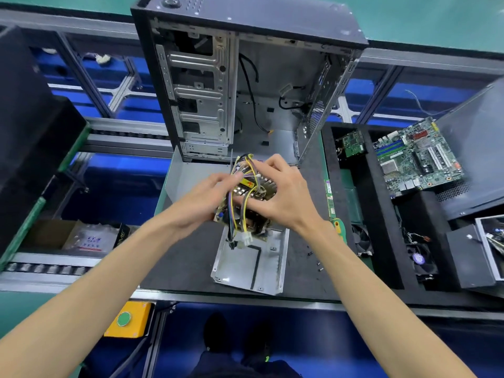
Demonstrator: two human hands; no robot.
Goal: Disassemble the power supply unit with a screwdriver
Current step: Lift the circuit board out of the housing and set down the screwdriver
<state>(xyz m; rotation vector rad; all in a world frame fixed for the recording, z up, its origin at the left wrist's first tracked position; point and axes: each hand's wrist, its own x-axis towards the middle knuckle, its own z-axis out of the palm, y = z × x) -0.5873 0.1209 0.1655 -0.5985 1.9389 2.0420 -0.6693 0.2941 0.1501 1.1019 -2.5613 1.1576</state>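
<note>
The power supply's circuit board [246,211], with yellow, purple and black wires, is lifted above the dark mat. My left hand [207,197] grips its left side and the wire bundle. My right hand [281,192] curls over its top and right side. Below them the power supply's grey metal casing [245,266] lies open on the mat. A green and yellow screwdriver [338,226] lies on the mat to the right, partly hidden by my right forearm. Small loose screws [317,264] lie near the casing.
An open computer case [245,85] stands upright behind the hands. At the right, black trays hold a motherboard [417,156], a small green card [353,143] and fans [421,259]. A yellow box with a green button [126,319] sits at the bench's front edge.
</note>
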